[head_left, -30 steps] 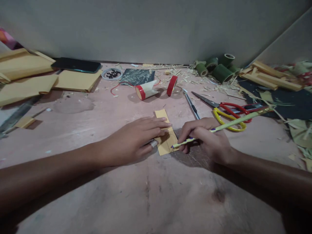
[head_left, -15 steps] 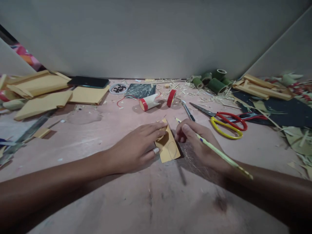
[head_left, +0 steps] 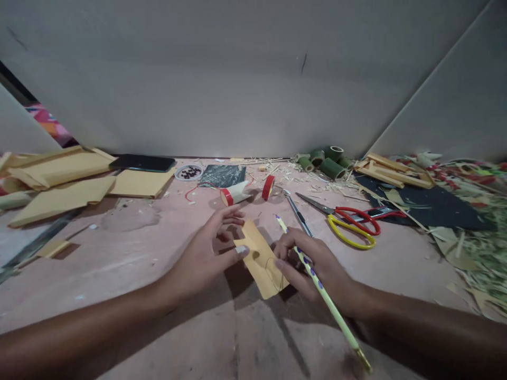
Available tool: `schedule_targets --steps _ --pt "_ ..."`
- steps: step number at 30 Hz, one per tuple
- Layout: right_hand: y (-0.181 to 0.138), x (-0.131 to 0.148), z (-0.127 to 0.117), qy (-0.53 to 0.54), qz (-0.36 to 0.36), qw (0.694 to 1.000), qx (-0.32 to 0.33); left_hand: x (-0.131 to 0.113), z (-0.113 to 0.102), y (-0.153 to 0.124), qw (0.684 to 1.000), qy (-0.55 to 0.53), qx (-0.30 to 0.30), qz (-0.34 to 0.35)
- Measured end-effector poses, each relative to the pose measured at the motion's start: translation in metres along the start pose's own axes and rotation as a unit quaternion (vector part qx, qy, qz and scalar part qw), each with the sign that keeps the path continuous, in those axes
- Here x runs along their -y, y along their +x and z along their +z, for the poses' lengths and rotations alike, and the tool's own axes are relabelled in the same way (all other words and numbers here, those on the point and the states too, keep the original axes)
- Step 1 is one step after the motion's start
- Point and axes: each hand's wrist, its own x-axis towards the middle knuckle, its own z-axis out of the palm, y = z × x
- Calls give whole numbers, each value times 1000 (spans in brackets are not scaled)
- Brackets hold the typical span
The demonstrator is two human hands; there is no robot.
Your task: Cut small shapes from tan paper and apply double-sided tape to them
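A small yellow-brown paper strip (head_left: 259, 258) with a drawn pencil curve is lifted off the pinkish tabletop (head_left: 158, 248). My left hand (head_left: 209, 250) pinches its left edge between thumb and fingers. My right hand (head_left: 312, 266) grips the strip's right side with the thumb on top. That same hand keeps a light green pencil with purple dots (head_left: 317, 282) between its fingers, tip pointing away from me.
Red-and-yellow scissors (head_left: 348, 224) and a craft knife (head_left: 299, 214) lie right of my hands. Red tape rolls (head_left: 268, 187), a bead dish (head_left: 189, 172), a phone (head_left: 141, 162), brown paper sheets (head_left: 63, 195), green bamboo pieces (head_left: 328, 161) and scraps line the back and sides.
The pencil stopped drawing and swung round to point away from me. Both hands took hold of the strip and raised it off the table.
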Motion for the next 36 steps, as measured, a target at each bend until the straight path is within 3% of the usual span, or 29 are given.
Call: schedule_targets --steps 4,7,10,15,23,26,32,36 --pt "-4 -3 1 10 -16 999 -46 -5 6 0 992 -80 -88 -37" --pt "-7 -5 2 19 -15 996 -83 -12 12 -4 985 -143 -35 -85" --pt "-8 -4 3 30 -5 995 -94 -16 16 -8 985 -122 39 -118" --pt "-5 -2 2 74 29 995 -60 -17 17 -9 993 -65 27 -97" --pt "-5 -4 2 238 111 964 48 -21 18 -9 983 -125 -6 -133" --pt "-5 -5 3 239 117 963 49 -17 17 -10 982 -123 -15 -145" --pt "-5 -4 2 202 104 974 28 -14 14 -12 986 -42 73 -147" --pt "-3 -2 1 179 92 979 25 -17 14 -13 985 -33 81 -149"
